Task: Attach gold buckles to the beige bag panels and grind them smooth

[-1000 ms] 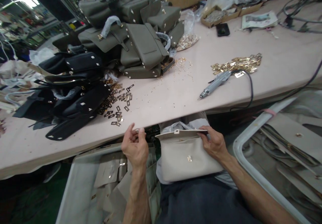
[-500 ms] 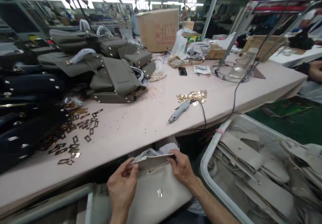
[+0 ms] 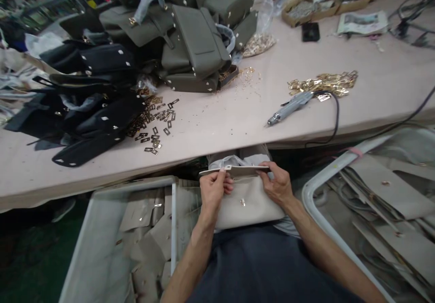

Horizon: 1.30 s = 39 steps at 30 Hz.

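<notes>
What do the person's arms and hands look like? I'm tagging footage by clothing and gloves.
Both forearms are bare up to the frame edge: no sleeves show. The left hand and right hand wear no gloves, and no rings, watch or bracelet can be seen. The fingers are bare too, without tape or markings.

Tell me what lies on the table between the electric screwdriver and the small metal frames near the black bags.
In the head view, bare table top lies between the electric screwdriver and the metal frames.
</notes>
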Motion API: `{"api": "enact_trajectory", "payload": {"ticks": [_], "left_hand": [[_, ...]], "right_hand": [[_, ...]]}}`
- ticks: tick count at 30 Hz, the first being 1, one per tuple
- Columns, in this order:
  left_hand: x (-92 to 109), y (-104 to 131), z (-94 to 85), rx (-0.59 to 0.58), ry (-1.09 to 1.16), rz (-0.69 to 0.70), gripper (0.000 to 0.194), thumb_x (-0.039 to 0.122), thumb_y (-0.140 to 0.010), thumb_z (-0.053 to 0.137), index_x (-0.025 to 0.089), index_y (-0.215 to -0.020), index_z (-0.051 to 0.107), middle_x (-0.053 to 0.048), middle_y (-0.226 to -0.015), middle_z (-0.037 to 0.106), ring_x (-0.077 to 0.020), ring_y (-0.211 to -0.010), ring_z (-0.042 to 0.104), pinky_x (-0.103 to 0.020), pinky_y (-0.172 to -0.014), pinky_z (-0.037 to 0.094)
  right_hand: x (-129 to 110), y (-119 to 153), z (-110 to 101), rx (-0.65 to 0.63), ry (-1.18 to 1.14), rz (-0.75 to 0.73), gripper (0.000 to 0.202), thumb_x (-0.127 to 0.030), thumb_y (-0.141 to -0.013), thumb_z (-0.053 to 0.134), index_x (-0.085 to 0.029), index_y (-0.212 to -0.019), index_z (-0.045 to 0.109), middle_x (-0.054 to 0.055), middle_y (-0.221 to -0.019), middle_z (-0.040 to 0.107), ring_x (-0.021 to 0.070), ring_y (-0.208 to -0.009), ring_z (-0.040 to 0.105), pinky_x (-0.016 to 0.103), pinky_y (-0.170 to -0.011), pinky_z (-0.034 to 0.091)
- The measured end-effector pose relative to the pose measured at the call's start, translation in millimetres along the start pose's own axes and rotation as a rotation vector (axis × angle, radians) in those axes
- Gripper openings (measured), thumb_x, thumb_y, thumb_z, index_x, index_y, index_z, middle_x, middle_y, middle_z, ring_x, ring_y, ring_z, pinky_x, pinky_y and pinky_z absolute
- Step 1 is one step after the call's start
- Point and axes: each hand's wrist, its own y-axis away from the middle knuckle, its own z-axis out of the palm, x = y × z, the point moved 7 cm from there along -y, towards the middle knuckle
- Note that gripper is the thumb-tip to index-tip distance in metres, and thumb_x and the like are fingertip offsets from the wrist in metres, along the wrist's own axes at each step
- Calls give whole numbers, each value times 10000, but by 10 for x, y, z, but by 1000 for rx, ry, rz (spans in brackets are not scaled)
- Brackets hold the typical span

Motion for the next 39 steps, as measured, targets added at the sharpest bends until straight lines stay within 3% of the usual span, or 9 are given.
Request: {"api": "enact_trajectory", "payload": {"ticks": [3,6,13,20,23,26,30,36,39], "left_hand": [[188,2,-32,92,-466,156,314,404,-886,659,148,-791,814,-132,-725,771,-264,-685,741,-324,-658,531],[162,-14,69,33,-738,153,242,387,-837,722,171,-810,829,-148,-776,788,-310,-785,758,-353,-728,522],[-14,-31,164,-27,-620,87,135,242,-824,699,183,-766,807,-104,-750,783,-242,-714,738,-296,-672,495],[25,127,-737,374,-557,114,251,225,-839,598,148,-974,795,-107,-782,778,-252,-721,737,-334,-710,542],[-107,118,-1031,413,-374,38,417,252,-837,594,84,-1196,721,-118,-804,780,-234,-660,728,-323,-639,563],[-156,116,-1101,413,-159,28,451,357,-860,636,54,-1188,697,-102,-754,757,-182,-539,671,-280,-532,531],[-41,92,-782,224,155,62,503,442,-849,717,77,-1194,686,-66,-739,742,-123,-496,619,-212,-462,459],[214,-50,83,-215,501,-125,662,570,-814,760,87,-1257,666,-93,-732,761,-146,-479,640,-199,-399,427],[320,-99,341,-306,580,-208,617,578,-769,797,66,-1106,727,-119,-723,764,-152,-484,652,-202,-410,456]], "right_hand": [[-11,-11,-1,1,0,-2,74,-222,-968,619,-221,-1037,645,43,-926,721,207,-846,710,305,-793,548],[-8,-10,5,-4,-7,-6,73,-226,-969,620,-217,-1035,650,49,-921,722,209,-836,708,309,-773,545],[47,19,5,-17,-11,7,60,-222,-966,624,-215,-1016,657,42,-909,730,206,-826,711,305,-767,540],[106,39,-33,-5,-3,28,83,-249,-960,643,-215,-1031,671,46,-948,744,212,-851,725,309,-789,544],[147,49,-40,-2,-3,60,110,-287,-944,666,-217,-1027,682,39,-944,746,213,-835,723,314,-790,545],[236,72,-8,-17,-8,130,164,-344,-922,695,-222,-1030,693,31,-926,745,217,-804,716,323,-769,544],[295,98,35,-33,-61,192,198,-384,-927,677,-222,-1040,697,36,-929,741,223,-819,706,342,-787,552],[323,-25,30,-26,-202,261,184,-355,-942,637,-215,-1042,703,48,-968,742,218,-888,698,349,-826,564],[345,-88,-58,29,-246,326,160,-319,-918,649,-212,-1020,712,43,-949,739,208,-861,691,337,-806,563]]}}
